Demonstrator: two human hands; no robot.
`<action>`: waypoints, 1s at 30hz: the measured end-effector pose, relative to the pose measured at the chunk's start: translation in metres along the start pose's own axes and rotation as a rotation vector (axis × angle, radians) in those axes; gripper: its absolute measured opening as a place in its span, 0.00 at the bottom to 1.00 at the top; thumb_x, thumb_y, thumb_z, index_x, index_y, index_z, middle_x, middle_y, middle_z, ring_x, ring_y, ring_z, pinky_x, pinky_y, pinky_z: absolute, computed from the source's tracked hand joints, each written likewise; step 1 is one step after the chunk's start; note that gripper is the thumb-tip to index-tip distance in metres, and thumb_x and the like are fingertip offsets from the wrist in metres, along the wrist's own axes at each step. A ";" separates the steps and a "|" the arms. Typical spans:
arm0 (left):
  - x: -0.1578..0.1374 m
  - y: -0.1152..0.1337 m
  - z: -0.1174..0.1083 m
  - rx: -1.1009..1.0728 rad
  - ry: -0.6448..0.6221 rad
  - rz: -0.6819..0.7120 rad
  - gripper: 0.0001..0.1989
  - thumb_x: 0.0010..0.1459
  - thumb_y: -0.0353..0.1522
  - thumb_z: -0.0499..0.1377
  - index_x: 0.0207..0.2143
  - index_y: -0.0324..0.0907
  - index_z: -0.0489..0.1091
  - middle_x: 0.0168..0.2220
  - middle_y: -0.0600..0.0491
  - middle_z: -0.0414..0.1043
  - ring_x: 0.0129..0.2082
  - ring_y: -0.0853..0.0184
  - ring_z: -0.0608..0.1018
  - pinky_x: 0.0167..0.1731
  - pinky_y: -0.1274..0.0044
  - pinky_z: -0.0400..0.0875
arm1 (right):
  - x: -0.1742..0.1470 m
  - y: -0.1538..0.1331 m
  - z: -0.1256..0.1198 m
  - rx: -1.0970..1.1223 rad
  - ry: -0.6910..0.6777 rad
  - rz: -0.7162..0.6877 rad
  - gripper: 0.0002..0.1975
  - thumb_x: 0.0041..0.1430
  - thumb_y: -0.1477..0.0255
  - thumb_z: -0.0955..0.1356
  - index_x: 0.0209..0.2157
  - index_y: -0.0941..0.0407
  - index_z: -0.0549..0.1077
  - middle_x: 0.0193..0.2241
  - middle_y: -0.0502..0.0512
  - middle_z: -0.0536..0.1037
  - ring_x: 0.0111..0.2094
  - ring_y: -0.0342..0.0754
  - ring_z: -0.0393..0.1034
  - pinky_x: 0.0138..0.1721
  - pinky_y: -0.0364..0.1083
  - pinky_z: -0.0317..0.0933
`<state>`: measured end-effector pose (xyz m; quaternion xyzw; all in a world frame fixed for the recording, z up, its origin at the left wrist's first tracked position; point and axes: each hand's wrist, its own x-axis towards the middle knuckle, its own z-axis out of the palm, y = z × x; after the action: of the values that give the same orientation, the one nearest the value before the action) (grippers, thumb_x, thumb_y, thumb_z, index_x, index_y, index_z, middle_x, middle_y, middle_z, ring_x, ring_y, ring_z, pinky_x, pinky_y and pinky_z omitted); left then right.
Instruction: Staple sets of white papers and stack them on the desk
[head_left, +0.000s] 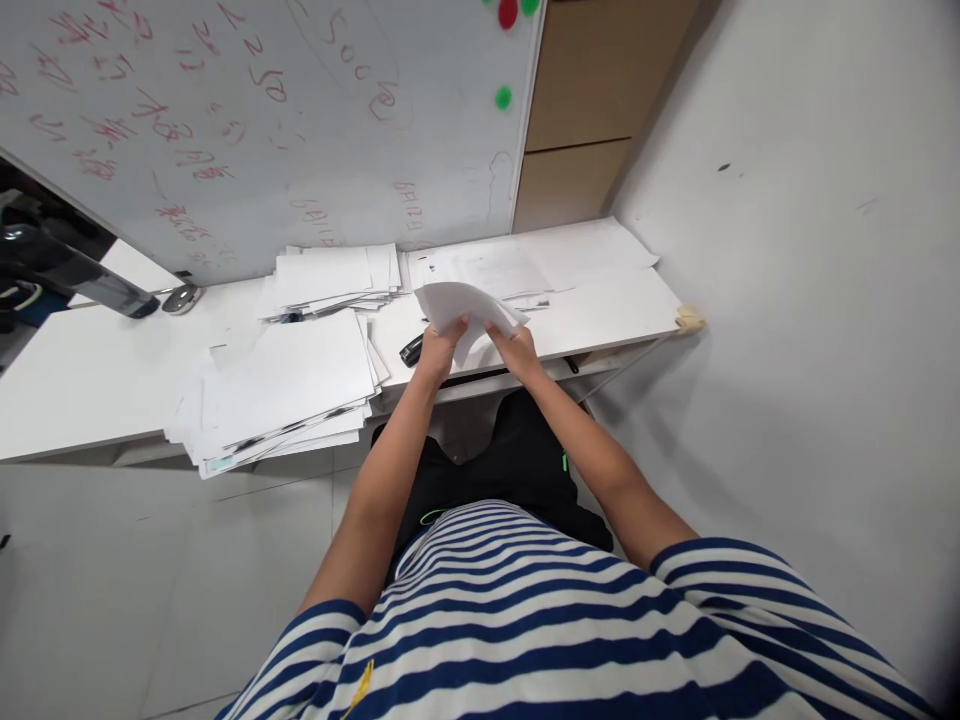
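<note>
Both of my hands grip white paper sheets (469,303) above the front of the white desk (600,300). My left hand (444,348) pinches them at the near left, its thumb on top. On the right, my right hand (514,348) is closed on the same sheets, which bend upward in the middle. How many sheets there are I cannot tell. Just left of my left hand lies a black stapler-like object (412,350), partly hidden by the hand. Behind the held sheets rest printed papers (480,268) on the desk.
A large stack of paper (292,375) overhangs the desk's front edge at left, with another stack (330,275) behind it. A whiteboard (337,130) with red writing stands along the back. A mouse (181,298) lies far left. The wall (787,300) bounds the right side.
</note>
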<state>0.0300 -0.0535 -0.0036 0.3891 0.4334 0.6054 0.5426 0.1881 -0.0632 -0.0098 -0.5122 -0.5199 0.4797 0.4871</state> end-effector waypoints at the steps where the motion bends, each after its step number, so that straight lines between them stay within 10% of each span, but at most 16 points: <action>1: 0.001 -0.001 -0.002 0.009 0.002 0.003 0.23 0.44 0.44 0.72 0.40 0.40 0.77 0.44 0.47 0.81 0.48 0.56 0.80 0.49 0.68 0.73 | 0.000 0.001 0.002 0.002 -0.006 -0.013 0.26 0.55 0.49 0.68 0.43 0.56 0.79 0.39 0.57 0.82 0.45 0.58 0.76 0.47 0.54 0.68; 30: -0.011 -0.002 -0.031 0.120 0.024 -0.006 0.25 0.42 0.46 0.72 0.39 0.41 0.78 0.41 0.48 0.82 0.42 0.59 0.81 0.46 0.69 0.74 | -0.010 0.039 0.011 0.008 0.172 -0.080 0.22 0.54 0.56 0.69 0.46 0.54 0.67 0.45 0.58 0.78 0.47 0.52 0.73 0.52 0.52 0.66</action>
<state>0.0031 -0.0673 -0.0153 0.4122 0.4767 0.5813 0.5147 0.1796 -0.0729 -0.0497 -0.5283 -0.4945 0.4160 0.5507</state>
